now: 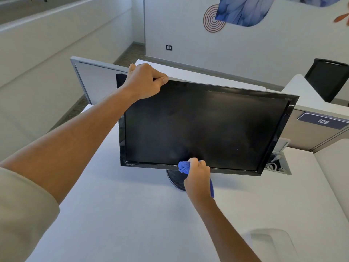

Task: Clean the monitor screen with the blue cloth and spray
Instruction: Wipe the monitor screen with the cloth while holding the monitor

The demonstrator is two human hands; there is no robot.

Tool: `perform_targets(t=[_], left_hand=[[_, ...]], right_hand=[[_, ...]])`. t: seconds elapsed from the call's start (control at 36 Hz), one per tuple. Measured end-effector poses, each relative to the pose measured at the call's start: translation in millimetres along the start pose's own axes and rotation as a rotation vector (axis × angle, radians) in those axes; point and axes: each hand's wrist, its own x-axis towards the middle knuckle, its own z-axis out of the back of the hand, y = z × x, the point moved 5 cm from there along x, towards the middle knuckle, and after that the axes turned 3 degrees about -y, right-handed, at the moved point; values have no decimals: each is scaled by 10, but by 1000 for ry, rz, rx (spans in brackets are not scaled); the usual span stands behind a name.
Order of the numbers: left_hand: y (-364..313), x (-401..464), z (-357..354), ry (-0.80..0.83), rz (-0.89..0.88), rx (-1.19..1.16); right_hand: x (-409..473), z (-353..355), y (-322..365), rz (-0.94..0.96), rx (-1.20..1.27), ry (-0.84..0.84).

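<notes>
A black monitor stands tilted on its round base on a white desk, its dark screen showing faint smears. My left hand grips the monitor's top left corner, fingers curled over the top edge. My right hand holds a bunched blue cloth against the bottom edge of the screen near the middle. No spray bottle can be clearly made out; a blurred translucent shape sits at the near right of the desk.
Grey partition panels rise behind the desk. An open cable box lies in the desk right of the monitor. A sign reading 109 and a black chair are at the right.
</notes>
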Motion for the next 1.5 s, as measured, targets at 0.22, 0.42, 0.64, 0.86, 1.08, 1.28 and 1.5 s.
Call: perform_targets(t=[0.22, 0.42, 0.64, 0.86, 1.08, 1.28, 1.5], left_hand=[[14, 5, -7, 1, 7, -7], [34, -16, 21, 8, 30, -11], [49, -39, 30, 10, 49, -16], [55, -112, 63, 7, 50, -13], [-21, -169, 124, 13, 21, 5], [-14, -185, 135, 9, 15, -11], [-26, -192, 149, 5, 12, 1]], right_hand=[[-87, -187, 377, 44, 2, 67], [-116, -310, 841, 137, -15, 177], [-242, -322, 1204, 216, 37, 188], [-447, -341, 1608, 272, 124, 215], [-461, -251, 1631, 423, 47, 202], [-308, -299, 1074, 248, 32, 261], [-76, -35, 122, 114, -64, 33]])
